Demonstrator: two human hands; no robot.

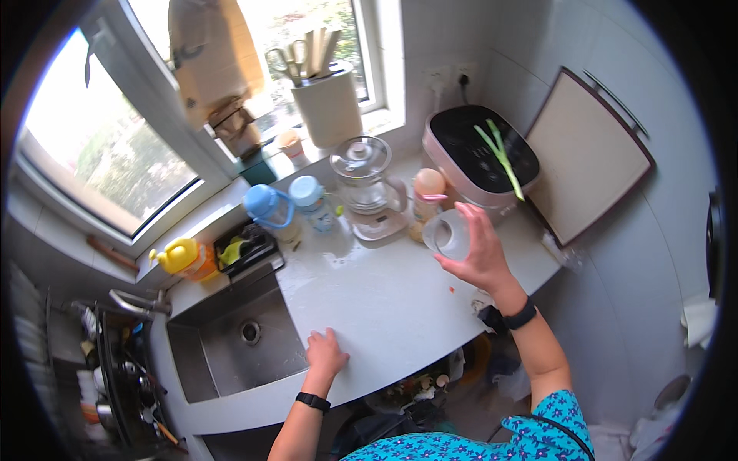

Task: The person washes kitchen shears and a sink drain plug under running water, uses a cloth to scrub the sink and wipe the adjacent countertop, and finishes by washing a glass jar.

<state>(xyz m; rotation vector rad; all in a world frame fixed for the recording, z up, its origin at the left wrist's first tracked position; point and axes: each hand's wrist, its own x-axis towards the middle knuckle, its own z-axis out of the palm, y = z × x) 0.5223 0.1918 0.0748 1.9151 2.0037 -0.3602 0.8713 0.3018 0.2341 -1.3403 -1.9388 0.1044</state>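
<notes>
My right hand is wrapped around a translucent cup, its mouth turned partly toward me, above the right part of the white countertop. Just behind that cup stands a bottle with a peach-coloured lid. My left hand rests on the counter beside the right edge of the steel sink, holding nothing, with its fingers apart. A glass kettle sits on its base farther back. Whether the cup holds anything is unclear.
Two blue-lidded bottles and a yellow pump bottle line the window side. A green onion stalk lies on the pink-and-black appliance. A cutting board leans at the right wall. A knife block stands on the sill.
</notes>
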